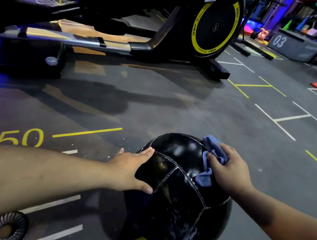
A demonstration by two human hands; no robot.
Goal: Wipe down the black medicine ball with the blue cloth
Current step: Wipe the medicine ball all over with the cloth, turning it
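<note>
— Where is the ball found?

— The black medicine ball (178, 195) is seen resting on the marked floor (176, 106), well apart from the cross-trainer (188, 31) behind it. No edge of the floor is shown.

— What is done at its left side?

— The left hand (135, 170) is laid flat on the ball's left flank, with the fingers straight and the thumb spread. Nothing is gripped by it.

— How is the ball expected to handle?

— It is judged heavy and slightly yielding. The skin is glossy and stitched in panels, so some slipperiness is expected. No handle is offered, so it is best steadied by a flat palm on the flank, since a roll may be started by an off-centre push.

— And at the right?

— The blue cloth (210, 155) is bunched on the ball's upper right. It is held under the curled fingers of the right hand (228, 170) and pressed to the skin. The cloth is judged soft and limp, and is best kept gathered so that loose ends are not dragged.
</note>
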